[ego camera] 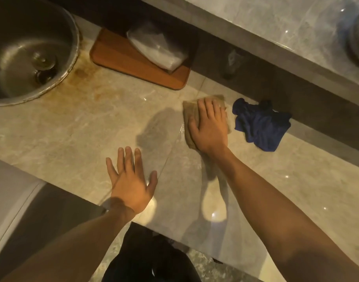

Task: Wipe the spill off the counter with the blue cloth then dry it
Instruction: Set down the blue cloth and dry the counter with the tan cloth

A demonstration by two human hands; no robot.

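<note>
My right hand (210,125) lies flat, palm down, on a tan cloth (187,107) and presses it onto the beige stone counter (72,127). Only the cloth's left edge and far corners show around the hand. A thin wet streak glints on the counter just left of the tan cloth. The blue cloth (261,125) lies crumpled on the counter a short way right of that hand, untouched. My left hand (131,182) rests flat near the counter's front edge, fingers spread, holding nothing.
A round steel sink (26,51) sits at the far left with brown stains on the counter beside it. An orange cutting board (125,64) carrying a clear plastic bag (156,45) stands at the back. A raised grey ledge (276,29) runs along the back right.
</note>
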